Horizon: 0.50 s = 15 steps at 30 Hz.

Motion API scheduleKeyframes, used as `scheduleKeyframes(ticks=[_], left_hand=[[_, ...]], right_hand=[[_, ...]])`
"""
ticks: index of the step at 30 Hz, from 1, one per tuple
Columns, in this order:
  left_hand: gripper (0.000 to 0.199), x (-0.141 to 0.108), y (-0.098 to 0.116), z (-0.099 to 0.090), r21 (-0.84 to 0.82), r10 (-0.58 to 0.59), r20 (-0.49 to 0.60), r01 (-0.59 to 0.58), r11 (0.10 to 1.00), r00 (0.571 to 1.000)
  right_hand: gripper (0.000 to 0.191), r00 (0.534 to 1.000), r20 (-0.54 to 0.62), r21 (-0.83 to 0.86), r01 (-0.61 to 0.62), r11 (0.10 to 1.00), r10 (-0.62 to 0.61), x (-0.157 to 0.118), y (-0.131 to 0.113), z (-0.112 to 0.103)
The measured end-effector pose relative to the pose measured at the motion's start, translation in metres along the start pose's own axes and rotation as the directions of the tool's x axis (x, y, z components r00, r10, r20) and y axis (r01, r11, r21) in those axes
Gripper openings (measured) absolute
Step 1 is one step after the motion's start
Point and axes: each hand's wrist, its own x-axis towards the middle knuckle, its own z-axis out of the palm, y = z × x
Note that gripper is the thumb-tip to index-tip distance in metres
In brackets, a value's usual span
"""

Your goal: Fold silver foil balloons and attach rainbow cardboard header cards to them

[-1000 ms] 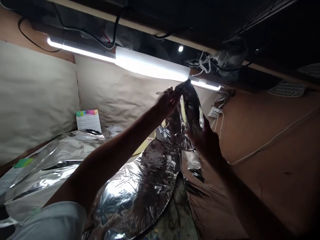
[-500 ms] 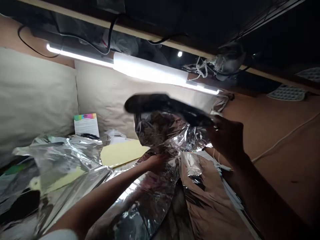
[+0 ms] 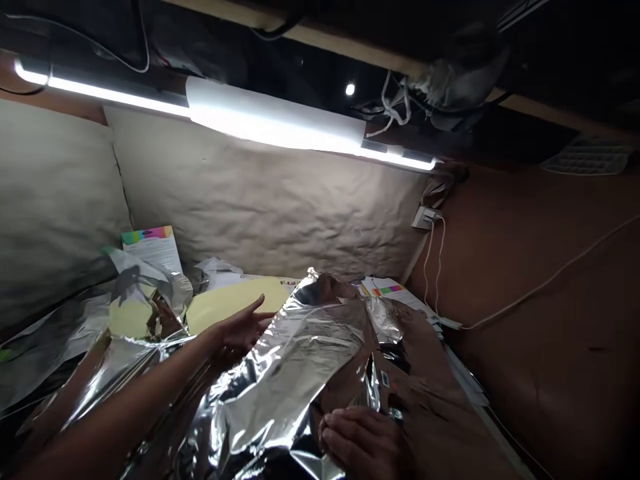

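A crumpled sheet of aluminium foil (image 3: 295, 360) rises between our hands, just in front of a yellow paper sheet (image 3: 225, 305). Our left hand (image 3: 240, 330) sits beside its edge, fingers spread. Our right hand (image 3: 363, 443) meets its lower edge, fingers pressed together; whether they pinch it, we cannot tell. Beyond, a leaflet (image 3: 151, 250) stands before a creased beige paper wall (image 3: 265, 207) beneath a lit LED tube (image 3: 270, 119).

Right hand (image 3: 363, 443) cut off by lower edge, foil sheet (image 3: 295, 373) running out below it, leaflet print (image 3: 150, 252) beyond left hand (image 3: 243, 327) too small to read
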Motion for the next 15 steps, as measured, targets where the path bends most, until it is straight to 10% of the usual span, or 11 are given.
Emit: scheduleKeyframes(ticks=[7,15], left_hand=[[0.098,-0.029,-0.054,0.017,-0.018,0.016,-0.263,-0.021,1.000,0.965],[0.112,-0.073,-0.044,0.016,0.461,0.056,-0.324,0.106,0.881,0.944]], right_hand=[[0.076,0.986,0.079,0.074,-0.153,0.985,0.147,-0.014,-0.005,0.015],[0.038,0.921,0.180,0.224,-0.381,0.897,0.346,0.024,-0.016,-0.026]])
